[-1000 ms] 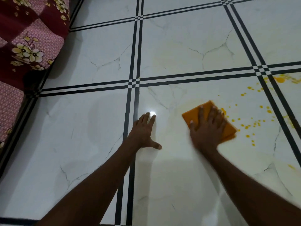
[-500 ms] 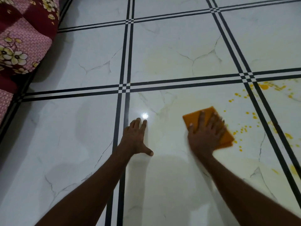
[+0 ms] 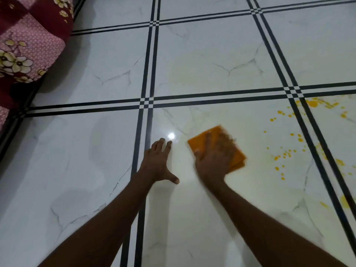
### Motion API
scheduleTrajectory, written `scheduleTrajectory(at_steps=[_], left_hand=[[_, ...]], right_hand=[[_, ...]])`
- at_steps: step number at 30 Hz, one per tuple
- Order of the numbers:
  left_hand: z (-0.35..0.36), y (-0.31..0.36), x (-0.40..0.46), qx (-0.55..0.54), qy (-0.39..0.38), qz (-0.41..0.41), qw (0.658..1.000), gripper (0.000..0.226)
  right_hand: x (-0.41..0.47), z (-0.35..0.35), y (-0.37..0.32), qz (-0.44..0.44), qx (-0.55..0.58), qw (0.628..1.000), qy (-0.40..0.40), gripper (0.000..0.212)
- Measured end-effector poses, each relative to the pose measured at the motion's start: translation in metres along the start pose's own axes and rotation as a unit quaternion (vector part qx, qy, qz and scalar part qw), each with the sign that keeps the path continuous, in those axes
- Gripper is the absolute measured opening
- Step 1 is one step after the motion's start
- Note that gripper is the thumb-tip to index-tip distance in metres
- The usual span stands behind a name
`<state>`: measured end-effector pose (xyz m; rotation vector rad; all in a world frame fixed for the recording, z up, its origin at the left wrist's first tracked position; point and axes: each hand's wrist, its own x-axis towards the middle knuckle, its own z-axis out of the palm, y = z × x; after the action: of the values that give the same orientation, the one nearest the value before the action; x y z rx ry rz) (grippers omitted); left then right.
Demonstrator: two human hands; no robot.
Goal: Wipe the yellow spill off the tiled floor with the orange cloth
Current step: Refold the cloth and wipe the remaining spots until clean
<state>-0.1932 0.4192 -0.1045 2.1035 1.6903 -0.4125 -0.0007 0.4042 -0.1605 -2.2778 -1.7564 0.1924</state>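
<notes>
The orange cloth (image 3: 236, 158), folded into a flat square, lies on the white tiled floor (image 3: 202, 64). My right hand (image 3: 212, 160) presses flat on it with straight fingers, blurred by motion. Yellow spill drops (image 3: 285, 154) are scattered to the right of the cloth, with larger blotches (image 3: 313, 104) past the black grout lines at the far right. A pale yellowish smear (image 3: 200, 120) shows on the tile just beyond the cloth. My left hand (image 3: 157, 162) rests flat on the floor left of the cloth, fingers spread, holding nothing.
A maroon and pink floral bedcover (image 3: 28, 41) hangs at the top left, over a dark edge along the floor. Double black grout lines (image 3: 212, 99) cross the white marble-look tiles. More yellow blotches (image 3: 345, 201) sit at the lower right.
My right hand has slid the cloth left, away from the yellow drops, with a blurred stroke. My left hand stays planted on the floor. The view has shifted slightly.
</notes>
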Motion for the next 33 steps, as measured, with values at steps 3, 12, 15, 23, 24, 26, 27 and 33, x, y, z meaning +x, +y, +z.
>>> scheduleTrajectory(at_steps=[3, 12, 15, 23, 24, 26, 27, 33], left_hand=[[-0.001, -0.002, 0.0, 0.0, 0.005, -0.002, 1.0, 0.143], [-0.036, 0.049, 0.029, 0.142, 0.018, 0.001, 0.99, 0.121], [-0.03, 0.093, 0.057, 0.097, 0.036, 0.094, 0.99, 0.131], [0.012, 0.121, 0.068, 0.081, 0.023, 0.127, 0.988, 0.14], [0.011, 0.123, 0.068, 0.085, 0.017, 0.123, 0.989, 0.141], [0.008, 0.13, 0.069, 0.09, 0.003, 0.119, 0.989, 0.142], [0.006, 0.134, 0.068, 0.091, -0.003, 0.118, 0.989, 0.142], [0.003, 0.134, 0.068, 0.11, -0.003, 0.117, 0.987, 0.14]], right_hand=[[0.007, 0.003, -0.008, -0.216, -0.014, 0.974, -0.069, 0.078], [-0.009, -0.039, 0.116, 0.07, -0.046, 0.996, 0.014, 0.078], [-0.034, -0.035, 0.115, 0.073, -0.063, 0.995, 0.0, 0.079], [0.029, -0.047, 0.194, 0.112, -0.037, 0.993, 0.018, 0.076], [0.011, -0.047, 0.18, 0.187, -0.033, 0.981, 0.048, 0.076], [-0.027, -0.044, 0.139, 0.256, -0.032, 0.965, 0.052, 0.078], [-0.037, -0.042, 0.122, 0.234, -0.024, 0.971, 0.034, 0.08], [0.059, -0.038, 0.167, -0.088, -0.043, 0.993, -0.065, 0.074]])
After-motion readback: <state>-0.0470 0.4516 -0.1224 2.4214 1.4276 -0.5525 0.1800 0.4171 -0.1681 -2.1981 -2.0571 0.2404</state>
